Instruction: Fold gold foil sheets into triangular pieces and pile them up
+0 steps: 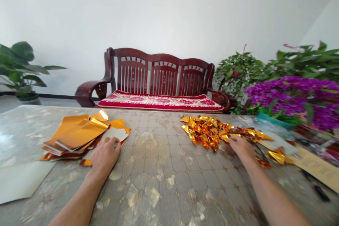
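My left hand [105, 151] lies on the right end of a loose stack of gold foil paper [82, 132] with pale backs. Its fingers are curled and closed on a sheet's edge, the fingertips partly hidden. At the right, my right hand [242, 147] reaches to the edge of a pile of small folded gold foil pieces [205, 132]. Those fingers are bent together against the pile, and what they hold, if anything, is hidden. More folded gold foil [280, 156] lies right of that hand.
A pale sheet [23, 180] lies at the near left of the patterned table [156, 183]. Purple flowers [293, 97], clear plastic, a tan strip [317, 169] and a dark cord crowd the right side. Behind stands a wooden bench [161, 74] with a red cushion; a potted plant [23, 67] is at left.
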A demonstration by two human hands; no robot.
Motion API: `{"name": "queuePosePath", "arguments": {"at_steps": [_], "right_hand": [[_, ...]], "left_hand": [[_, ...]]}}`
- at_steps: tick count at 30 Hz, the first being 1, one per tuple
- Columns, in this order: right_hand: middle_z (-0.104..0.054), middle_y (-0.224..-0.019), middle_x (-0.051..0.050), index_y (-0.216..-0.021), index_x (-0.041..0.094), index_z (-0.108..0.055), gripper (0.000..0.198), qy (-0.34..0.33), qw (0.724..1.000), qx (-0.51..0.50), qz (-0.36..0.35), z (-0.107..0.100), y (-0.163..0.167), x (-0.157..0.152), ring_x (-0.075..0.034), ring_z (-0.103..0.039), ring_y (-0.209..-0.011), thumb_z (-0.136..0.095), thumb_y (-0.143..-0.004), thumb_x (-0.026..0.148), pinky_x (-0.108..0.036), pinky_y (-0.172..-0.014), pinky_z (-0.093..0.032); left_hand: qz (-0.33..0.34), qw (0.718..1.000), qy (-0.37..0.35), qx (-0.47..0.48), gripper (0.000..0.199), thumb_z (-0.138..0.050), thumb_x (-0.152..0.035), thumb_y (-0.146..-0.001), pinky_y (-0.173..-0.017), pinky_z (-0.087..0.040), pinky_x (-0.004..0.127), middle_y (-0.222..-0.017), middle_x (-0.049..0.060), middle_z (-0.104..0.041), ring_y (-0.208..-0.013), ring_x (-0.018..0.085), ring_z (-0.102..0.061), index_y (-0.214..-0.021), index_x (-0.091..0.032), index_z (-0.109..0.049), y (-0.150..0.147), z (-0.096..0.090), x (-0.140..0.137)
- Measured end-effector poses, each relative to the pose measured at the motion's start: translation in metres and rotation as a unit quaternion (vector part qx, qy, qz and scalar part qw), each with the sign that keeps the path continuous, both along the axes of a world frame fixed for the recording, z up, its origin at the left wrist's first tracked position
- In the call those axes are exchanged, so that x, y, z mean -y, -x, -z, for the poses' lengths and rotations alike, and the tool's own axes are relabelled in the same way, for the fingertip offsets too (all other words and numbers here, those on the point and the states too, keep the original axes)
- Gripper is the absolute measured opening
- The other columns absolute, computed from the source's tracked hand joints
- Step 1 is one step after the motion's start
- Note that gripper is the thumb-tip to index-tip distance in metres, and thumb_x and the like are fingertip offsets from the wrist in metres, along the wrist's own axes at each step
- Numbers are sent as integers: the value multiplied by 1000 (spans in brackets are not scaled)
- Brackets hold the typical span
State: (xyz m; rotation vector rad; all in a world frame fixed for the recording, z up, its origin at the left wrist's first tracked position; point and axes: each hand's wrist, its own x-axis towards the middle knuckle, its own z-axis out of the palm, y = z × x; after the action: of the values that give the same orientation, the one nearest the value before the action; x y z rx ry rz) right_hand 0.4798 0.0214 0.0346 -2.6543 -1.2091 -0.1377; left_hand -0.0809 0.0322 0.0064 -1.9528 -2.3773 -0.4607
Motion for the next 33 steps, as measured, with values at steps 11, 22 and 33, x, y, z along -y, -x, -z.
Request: {"name": "queuePosePath", "arguments": {"at_steps": [11, 22, 33], "right_hand": [[-75, -97, -7, -96, 30, -78, 32, 14, 999, -40, -7, 8, 5, -7, -25, -70, -80, -51, -82, 42, -28, -55, -45], [-71, -102, -9, -92, 21, -71, 29, -102, 988, 92, -69, -21, 54, 31, -24, -66, -87, -44, -89, 32, -30, -68, -44], [-67, -102, -11, -93, 18, -66, 23, 1, 964, 223, -142, -17, 117, 53, -24, -67, -80, -44, -90, 23, -30, -62, -43]], "left_hand": [[3, 1000, -5, -4, 34, -37, -39, -94, -66, -40, 30, -112, 8, -65, -103, 28, -62, -102, -26, -68, 0, 0, 1], [4, 1000, -7, -4, 34, -38, -40, -94, -68, -41, 29, -110, 8, -64, -101, 26, -61, -102, -26, -69, 1, 3, -1], [3, 1000, -8, -5, 35, -37, -40, -94, -66, -40, 30, -110, 7, -65, -101, 26, -62, -101, -26, -69, -1, 0, 1]]}}
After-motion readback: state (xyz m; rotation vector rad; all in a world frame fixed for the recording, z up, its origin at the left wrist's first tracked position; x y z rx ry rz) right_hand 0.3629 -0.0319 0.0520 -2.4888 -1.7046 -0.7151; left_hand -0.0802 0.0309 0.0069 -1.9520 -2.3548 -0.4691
